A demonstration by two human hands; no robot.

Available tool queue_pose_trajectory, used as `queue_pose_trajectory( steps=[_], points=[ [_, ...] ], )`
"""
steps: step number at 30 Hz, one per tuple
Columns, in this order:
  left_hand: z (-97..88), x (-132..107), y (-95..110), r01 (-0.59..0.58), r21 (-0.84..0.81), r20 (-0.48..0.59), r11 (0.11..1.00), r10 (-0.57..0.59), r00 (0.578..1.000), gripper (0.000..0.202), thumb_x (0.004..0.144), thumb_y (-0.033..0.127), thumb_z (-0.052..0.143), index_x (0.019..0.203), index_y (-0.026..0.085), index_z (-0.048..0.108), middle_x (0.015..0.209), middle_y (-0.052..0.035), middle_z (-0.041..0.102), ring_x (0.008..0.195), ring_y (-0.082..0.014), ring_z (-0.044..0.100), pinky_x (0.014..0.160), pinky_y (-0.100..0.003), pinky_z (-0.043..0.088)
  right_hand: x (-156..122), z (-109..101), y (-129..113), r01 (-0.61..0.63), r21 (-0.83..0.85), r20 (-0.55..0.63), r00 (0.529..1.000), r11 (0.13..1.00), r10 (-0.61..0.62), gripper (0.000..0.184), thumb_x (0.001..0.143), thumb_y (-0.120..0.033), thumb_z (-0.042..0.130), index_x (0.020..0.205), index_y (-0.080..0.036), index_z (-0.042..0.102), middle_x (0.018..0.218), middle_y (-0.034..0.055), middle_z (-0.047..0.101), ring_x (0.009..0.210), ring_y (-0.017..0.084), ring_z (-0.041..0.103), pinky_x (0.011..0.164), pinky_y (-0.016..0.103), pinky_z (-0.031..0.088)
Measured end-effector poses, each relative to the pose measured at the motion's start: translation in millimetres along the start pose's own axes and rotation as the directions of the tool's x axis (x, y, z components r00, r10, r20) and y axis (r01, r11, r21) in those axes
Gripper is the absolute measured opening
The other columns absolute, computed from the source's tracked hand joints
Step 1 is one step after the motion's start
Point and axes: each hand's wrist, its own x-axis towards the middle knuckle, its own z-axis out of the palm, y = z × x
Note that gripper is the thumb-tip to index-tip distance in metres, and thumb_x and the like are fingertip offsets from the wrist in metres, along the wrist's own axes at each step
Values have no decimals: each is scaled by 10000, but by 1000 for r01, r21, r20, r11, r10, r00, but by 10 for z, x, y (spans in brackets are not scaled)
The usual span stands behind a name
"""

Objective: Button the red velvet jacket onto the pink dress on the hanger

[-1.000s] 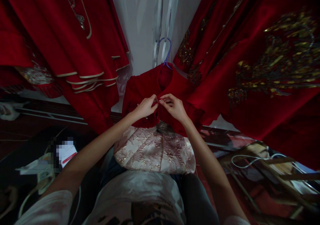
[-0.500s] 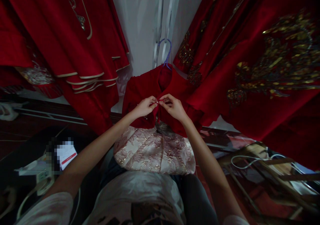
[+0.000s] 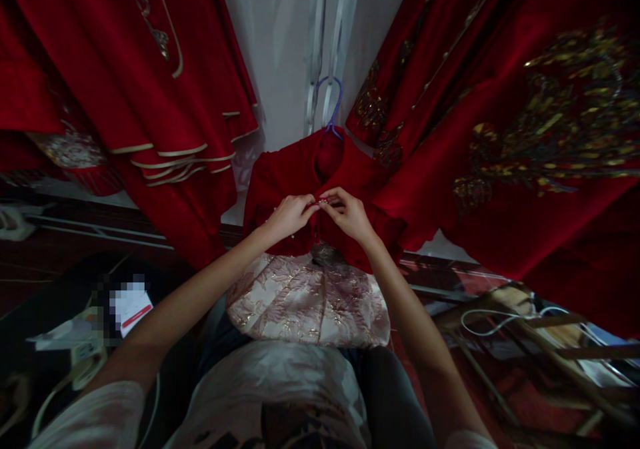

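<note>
A small red jacket (image 3: 280, 176) hangs in front of me on a purple hanger (image 3: 333, 106). My left hand (image 3: 287, 214) pinches the left edge of the jacket's front opening, just below the collar. My right hand (image 3: 347, 212) pinches the right edge, and a small pale fastening shows between the fingertips of both hands. The two hands touch at the opening. Below the jacket hangs a pink and gold brocade skirt (image 3: 307, 302), partly resting against my lap.
Large red robes with gold trim (image 3: 150, 102) hang at the left. More red robes with gold embroidery (image 3: 525, 136) hang at the right. A white wall (image 3: 285, 49) lies behind. Papers and cords (image 3: 100, 322) sit at lower left, a wooden rack with cables (image 3: 525, 329) at lower right.
Both hands have stayed at the jacket's front opening. The fingers have shifted slightly and drawn closer together over the fastening.
</note>
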Motion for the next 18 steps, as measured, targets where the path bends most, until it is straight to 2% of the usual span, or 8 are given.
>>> queue_pose_trajectory(
  steps=[7, 13, 18],
  points=[
    [10, -2, 0, 47, -120, -60, 992, -55, 997, 187, 898, 301, 504, 924, 185, 649, 858, -59, 725, 776, -181, 681, 679, -270, 495, -17, -39, -24, 3, -19, -10, 1000, 1000, -4, 174, 830, -347, 593, 941, -215, 618, 918, 33, 677, 813, 146, 647, 662, 252, 561],
    [5, -12, 3, 26, -84, -57, 996, -31, 998, 221, 891, 344, 516, 950, 186, 658, 900, -63, 725, 767, -174, 678, 680, -271, 504, -11, 1, -13, -29, 7, -71, 997, 1000, 29, 203, 824, -362, 606, 956, -207, 616, 930, 41, 681, 797, 144, 651, 648, 247, 557],
    [50, -37, -17, 79, -147, -94, 986, -93, 991, 198, 881, 327, 521, 935, 184, 646, 856, -60, 723, 787, -181, 685, 698, -275, 519, -9, -32, -6, -41, 12, -23, 999, 999, 42, 222, 813, -387, 621, 943, -207, 625, 886, 37, 684, 795, 147, 656, 647, 250, 552]
  ],
)
